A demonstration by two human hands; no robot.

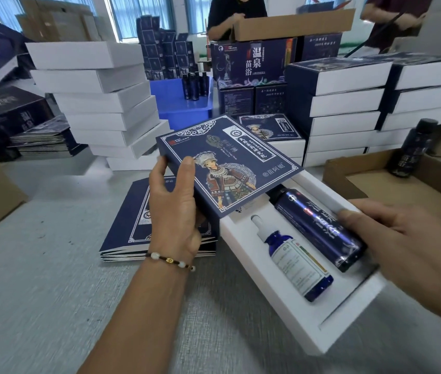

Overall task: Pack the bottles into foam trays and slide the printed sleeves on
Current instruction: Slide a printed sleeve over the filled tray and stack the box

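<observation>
A white foam tray (289, 314) is held above the table, its far end inside a blue printed sleeve (230, 163) that covers about a third of it. Two bottles lie in the tray: a small blue dropper bottle (294, 263) and a longer dark blue bottle (321, 225). My left hand (173, 209) grips the sleeve at its left edge, thumb on top. My right hand (413, 247) holds the tray's right side, thumb on its rim beside the long bottle.
A pile of flat blue sleeves (130, 230) lies under my left hand. Stacks of white boxes (100, 103) stand behind at left, sleeved boxes (348, 103) at right. A blue bin (181, 103) holds bottles. A cardboard tray (402, 184) with an upright bottle (410, 149) sits right. People work opposite.
</observation>
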